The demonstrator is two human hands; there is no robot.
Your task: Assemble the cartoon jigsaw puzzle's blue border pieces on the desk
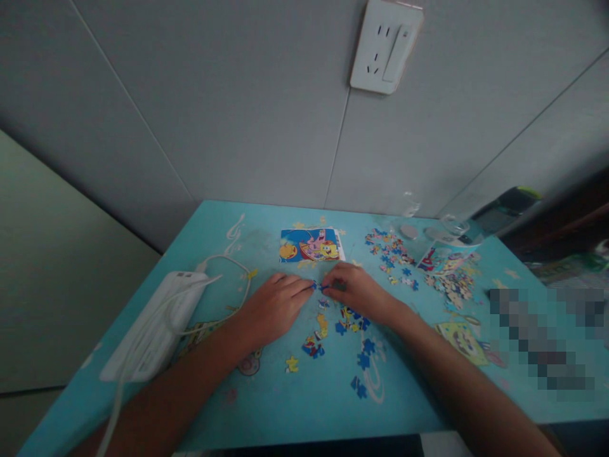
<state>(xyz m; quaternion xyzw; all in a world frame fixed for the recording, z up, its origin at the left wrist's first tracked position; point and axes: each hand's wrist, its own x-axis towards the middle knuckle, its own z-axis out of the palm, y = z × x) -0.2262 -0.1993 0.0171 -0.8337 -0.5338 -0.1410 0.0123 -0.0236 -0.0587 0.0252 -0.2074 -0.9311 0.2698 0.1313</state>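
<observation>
Pinching blue puzzle pieces (314,285) in both hands (276,306) over a printed turquoise worktop (295,416) against a gray wall (238,114) with a socket (387,47).

The wall (238,114) was grey, with visible seams. A white socket (387,47) was mounted on it, tilted in view. The surface (295,409), light blue and patterned, stood below. A pale panel (57,266) stood at far left. Light was dim.

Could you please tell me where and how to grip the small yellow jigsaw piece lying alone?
Probably pinch the small yellow jigsaw piece by opposite edges of its knobbed outline, from above: it lies flat on the light-blue tabletop, apart from other jigsaw pieces, so its edges are free.
</observation>
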